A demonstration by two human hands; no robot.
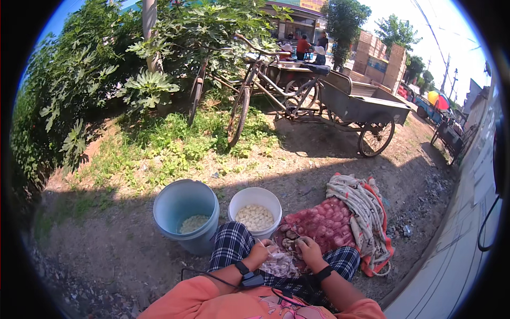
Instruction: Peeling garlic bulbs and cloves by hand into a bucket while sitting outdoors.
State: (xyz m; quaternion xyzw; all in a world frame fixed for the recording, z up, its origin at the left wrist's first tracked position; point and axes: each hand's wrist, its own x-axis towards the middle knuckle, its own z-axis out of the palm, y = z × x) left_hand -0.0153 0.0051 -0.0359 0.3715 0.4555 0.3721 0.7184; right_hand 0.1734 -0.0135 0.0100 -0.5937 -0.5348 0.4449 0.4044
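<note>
Over my lap, my left hand (259, 254) is closed, with a thin pale sliver at its fingertips that is too small to name. My right hand (311, 252) is also closed, its fingertips drawn together beside the garlic bulbs; whatever it grips is hidden. Purplish-white garlic skins (281, 267) lie heaped on my lap between the hands. Just beyond my right hand, a red mesh bag (332, 220) full of garlic bulbs lies with its mouth toward me. Peeled cloves (254, 217) sit in a white bucket (264, 233), and more lie in the bottom of a larger pale blue bucket (197, 244).
A cream and red patterned cloth (366, 212) is draped over the bag's far right side. Beyond the buckets stands a cargo tricycle (361, 106) by leafy bushes (69, 101). A pale wall (451, 250) runs along the right. People (303, 48) are in the distance.
</note>
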